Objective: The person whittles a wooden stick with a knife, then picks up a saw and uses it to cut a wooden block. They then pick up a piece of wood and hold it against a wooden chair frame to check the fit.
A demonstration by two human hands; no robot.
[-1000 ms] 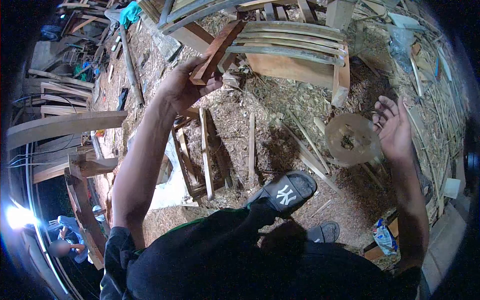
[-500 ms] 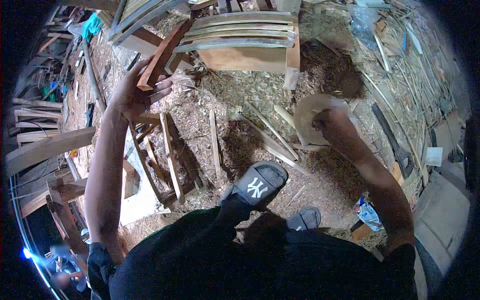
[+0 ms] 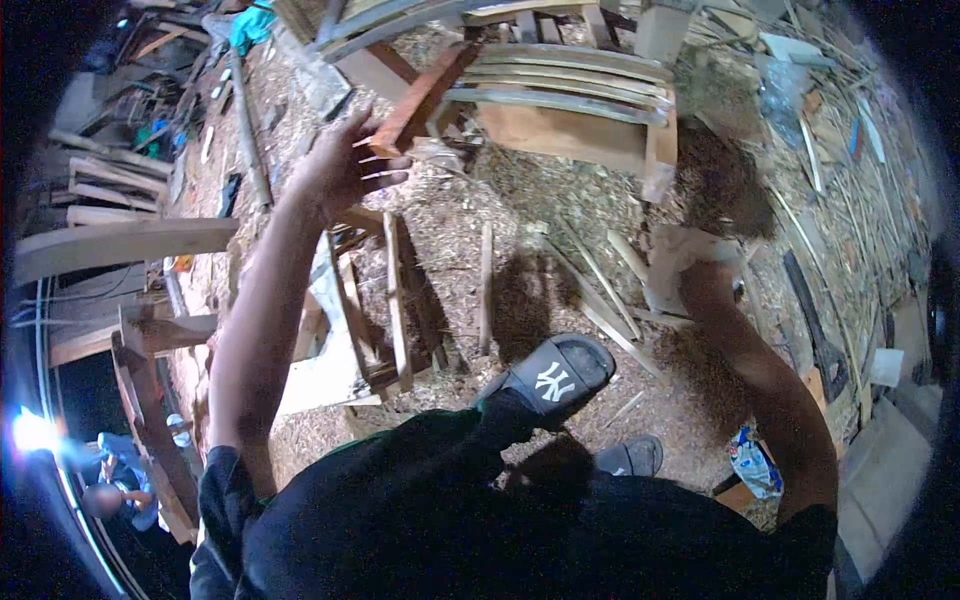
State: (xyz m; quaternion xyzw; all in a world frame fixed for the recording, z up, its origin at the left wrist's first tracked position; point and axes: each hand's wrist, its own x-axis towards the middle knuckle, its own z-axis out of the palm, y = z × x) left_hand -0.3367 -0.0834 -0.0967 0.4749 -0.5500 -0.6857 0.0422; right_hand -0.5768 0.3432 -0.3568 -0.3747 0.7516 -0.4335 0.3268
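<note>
My left hand [image 3: 340, 172] is at the near end of a reddish wooden plank [image 3: 425, 100], its fingers spread and right beside the wood. The plank slants up to a slatted wooden piece [image 3: 565, 85] with curved pale slats and a broad board below. On the right, my right hand [image 3: 708, 285] is closed at a pale tan piece [image 3: 668, 262], which shows around and above the fingers. What kind of thing this piece is, I cannot tell. Loose wooden sticks [image 3: 600, 285] lie on the ground just left of it.
Wood shavings cover the ground around my sandals [image 3: 560, 375]. A wooden frame [image 3: 398, 300] stands at left of centre, near a curved beam [image 3: 130, 245]. Thin offcuts [image 3: 850, 220] pile up at right, above a plastic packet [image 3: 755, 465]. Another person [image 3: 125, 490] is at lower left.
The view has shifted, so the scene sits further right and slightly lower. The pale piece at my right hand looked round before and now looks squarer. My left hand stays by the plank's end.
</note>
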